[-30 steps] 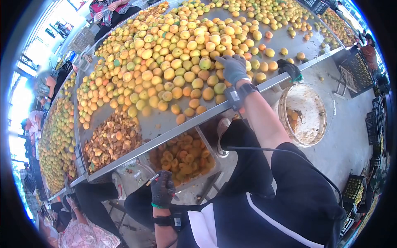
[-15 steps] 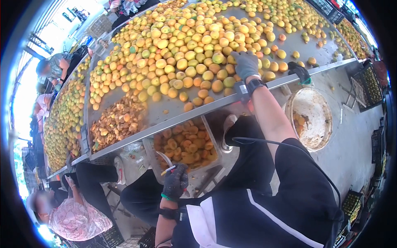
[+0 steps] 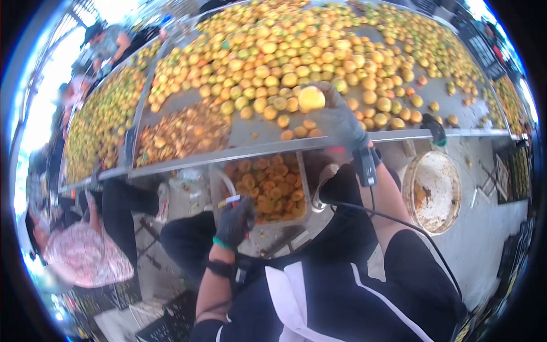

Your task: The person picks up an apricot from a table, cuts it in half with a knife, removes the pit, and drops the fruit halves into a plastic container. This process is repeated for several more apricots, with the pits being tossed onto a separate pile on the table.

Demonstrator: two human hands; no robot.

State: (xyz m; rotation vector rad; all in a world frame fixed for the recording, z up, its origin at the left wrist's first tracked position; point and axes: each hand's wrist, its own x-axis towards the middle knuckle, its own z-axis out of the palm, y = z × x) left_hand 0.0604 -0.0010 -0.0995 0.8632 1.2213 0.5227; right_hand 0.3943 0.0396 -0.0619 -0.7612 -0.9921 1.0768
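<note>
My right hand (image 3: 337, 117), in a grey glove, holds a yellow apricot (image 3: 311, 98) just above the front edge of the metal table (image 3: 250, 149). The table is covered with several yellow-orange apricots (image 3: 296, 54). My left hand (image 3: 235, 221), in a dark glove, is down near my lap and grips a small knife (image 3: 228, 200) with a red and white handle. A tub of halved apricots (image 3: 268, 188) sits below the table edge, between my two hands.
A heap of pits and scraps (image 3: 179, 131) lies on the table's left part. A white bucket (image 3: 433, 191) stands on the floor at right. Another person in a patterned top (image 3: 85, 253) sits at left. More people work at the far left.
My right hand has closed on an apricot from the pile and lifted it toward the table edge. My left hand with the knife has risen slightly. The view has swung to the left.
</note>
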